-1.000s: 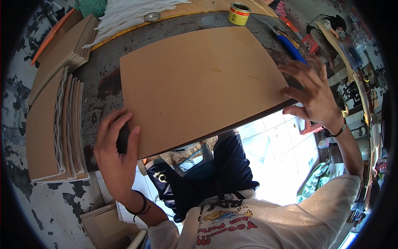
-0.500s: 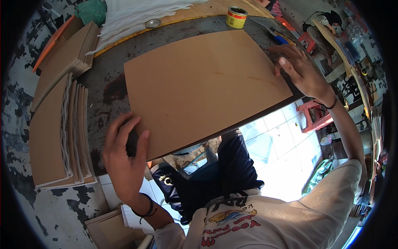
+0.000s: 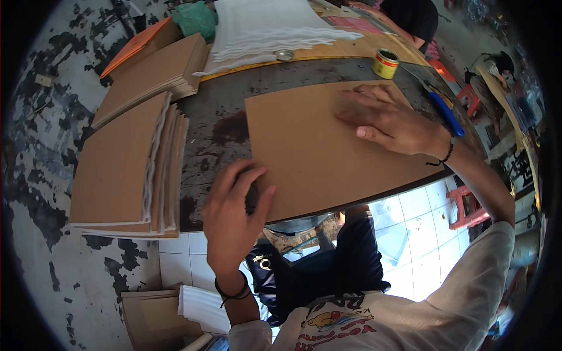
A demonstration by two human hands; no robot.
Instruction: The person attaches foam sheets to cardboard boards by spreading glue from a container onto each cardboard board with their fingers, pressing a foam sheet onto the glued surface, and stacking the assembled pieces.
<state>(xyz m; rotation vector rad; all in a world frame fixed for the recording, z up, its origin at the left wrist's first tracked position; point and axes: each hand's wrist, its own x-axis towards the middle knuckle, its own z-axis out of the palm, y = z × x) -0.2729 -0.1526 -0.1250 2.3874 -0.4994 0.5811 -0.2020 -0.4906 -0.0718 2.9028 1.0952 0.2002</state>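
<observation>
Sheet edges: brown cardboard sheet [image 3: 310, 169] lies on the dark table [image 3: 213, 155], near edge along the table's front.
Side room: scuffed tabletop separates it from the cardboard stack [image 3: 117, 169].
Left hand [image 3: 237, 202]: thumb and fingers apart, at the left edge.
Right hand [image 3: 395, 123]: above the sheet, thumb apart from blurred fingers; contact unclear.
Sheet surface: plain, smooth.

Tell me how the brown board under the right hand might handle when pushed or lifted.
The brown board is probably fairly stiff, since it lies flat without visible creases. It looks thin, so likely light for its size. Its smooth-looking top suggests it might slide across the dark table if pushed.
</observation>
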